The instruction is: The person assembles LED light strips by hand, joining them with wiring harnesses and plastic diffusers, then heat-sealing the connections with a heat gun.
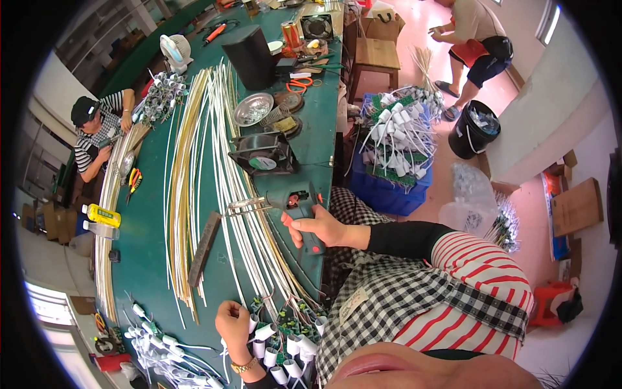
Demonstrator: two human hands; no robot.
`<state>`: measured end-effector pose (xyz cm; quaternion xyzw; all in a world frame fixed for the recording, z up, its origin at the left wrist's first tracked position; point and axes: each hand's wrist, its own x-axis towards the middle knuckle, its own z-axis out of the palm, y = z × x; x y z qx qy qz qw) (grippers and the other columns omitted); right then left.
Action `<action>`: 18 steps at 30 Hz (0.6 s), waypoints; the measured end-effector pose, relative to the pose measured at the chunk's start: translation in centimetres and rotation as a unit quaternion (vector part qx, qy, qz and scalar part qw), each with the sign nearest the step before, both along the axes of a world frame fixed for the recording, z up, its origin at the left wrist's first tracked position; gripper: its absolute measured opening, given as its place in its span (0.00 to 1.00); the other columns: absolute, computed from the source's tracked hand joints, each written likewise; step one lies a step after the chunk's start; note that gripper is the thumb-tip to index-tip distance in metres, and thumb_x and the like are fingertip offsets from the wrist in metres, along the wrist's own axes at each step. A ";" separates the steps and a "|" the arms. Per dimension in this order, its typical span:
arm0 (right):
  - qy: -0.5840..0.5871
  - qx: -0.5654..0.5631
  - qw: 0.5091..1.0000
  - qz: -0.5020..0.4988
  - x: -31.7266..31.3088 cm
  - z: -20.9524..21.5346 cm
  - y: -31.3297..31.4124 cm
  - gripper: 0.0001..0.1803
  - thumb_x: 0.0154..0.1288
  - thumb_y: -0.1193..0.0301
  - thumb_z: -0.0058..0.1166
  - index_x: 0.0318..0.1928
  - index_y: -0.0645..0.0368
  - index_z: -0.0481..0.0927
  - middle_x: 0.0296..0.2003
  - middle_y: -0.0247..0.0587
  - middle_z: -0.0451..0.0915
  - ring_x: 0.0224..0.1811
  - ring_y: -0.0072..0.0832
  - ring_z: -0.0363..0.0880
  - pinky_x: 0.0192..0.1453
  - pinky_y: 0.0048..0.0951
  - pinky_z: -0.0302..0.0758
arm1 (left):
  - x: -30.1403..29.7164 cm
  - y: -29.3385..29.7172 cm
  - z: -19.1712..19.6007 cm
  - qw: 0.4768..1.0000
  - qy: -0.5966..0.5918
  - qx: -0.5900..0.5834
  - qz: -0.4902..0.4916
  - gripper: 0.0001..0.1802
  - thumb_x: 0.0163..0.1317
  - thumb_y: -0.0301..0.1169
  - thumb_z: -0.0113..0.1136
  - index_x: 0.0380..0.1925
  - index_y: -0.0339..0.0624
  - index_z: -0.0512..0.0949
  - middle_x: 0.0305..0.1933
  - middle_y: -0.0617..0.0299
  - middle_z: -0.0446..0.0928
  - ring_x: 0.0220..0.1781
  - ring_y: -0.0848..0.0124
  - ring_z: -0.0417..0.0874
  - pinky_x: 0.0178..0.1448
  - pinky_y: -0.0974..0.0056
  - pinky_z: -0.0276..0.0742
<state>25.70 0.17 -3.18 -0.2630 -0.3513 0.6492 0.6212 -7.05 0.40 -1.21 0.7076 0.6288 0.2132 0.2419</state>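
Note:
My right hand is wrapped around the handle of a grey-green soldering gun with a red trigger. Its metal tip points left over a spread bundle of long white wires on the table. At the near edge my left hand is closed with curled fingers; what they hold, if anything, is hidden. Beside it, at the wires' near ends, lie small green circuit boards and white cylindrical lamp holders. A dark grey bar lies across the wires, left of the tip.
A black fan, a metal dish and orange scissors stand beyond on the green table. Across sits a person at another wire bundle. More lamp holders fill a blue crate at right; another person stands behind.

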 end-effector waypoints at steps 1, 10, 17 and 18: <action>0.008 -0.007 1.000 -0.003 -0.2 0.0 0.1 0.15 0.63 0.69 0.53 0.46 0.64 0.70 0.25 0.37 0.74 0.25 0.27 0.75 0.33 0.32 0.74 | -0.1 -0.1 0.0 1.000 0.002 0.008 -0.001 0.02 0.47 0.24 0.58 0.21 0.38 0.75 0.16 0.60 0.72 0.18 0.72 0.73 0.26 0.66 0.69; 0.008 0.000 1.000 0.005 0.2 -0.4 0.3 0.14 0.63 0.72 0.51 0.47 0.66 0.70 0.25 0.40 0.75 0.26 0.30 0.76 0.34 0.32 0.75 | 0.6 -0.4 3.6 0.992 -0.005 0.045 -0.113 0.04 0.54 0.24 0.57 0.28 0.35 0.75 0.30 0.49 0.74 0.31 0.52 0.75 0.34 0.55 0.70; -0.020 0.000 0.999 0.034 -0.2 -0.4 0.4 0.18 0.63 0.71 0.50 0.51 0.67 0.69 0.25 0.41 0.74 0.26 0.31 0.75 0.33 0.32 0.73 | -4.1 -1.8 4.9 0.991 0.076 0.034 -0.101 0.16 0.52 0.31 0.63 0.40 0.36 0.75 0.38 0.49 0.75 0.36 0.53 0.74 0.43 0.57 0.72; -0.021 -0.002 0.999 0.044 -0.1 -0.3 0.4 0.18 0.63 0.71 0.50 0.51 0.67 0.69 0.25 0.41 0.74 0.26 0.31 0.75 0.33 0.32 0.73 | -4.2 -1.7 4.8 0.988 0.075 0.024 -0.130 0.16 0.52 0.32 0.63 0.40 0.36 0.76 0.37 0.50 0.75 0.37 0.54 0.73 0.44 0.57 0.71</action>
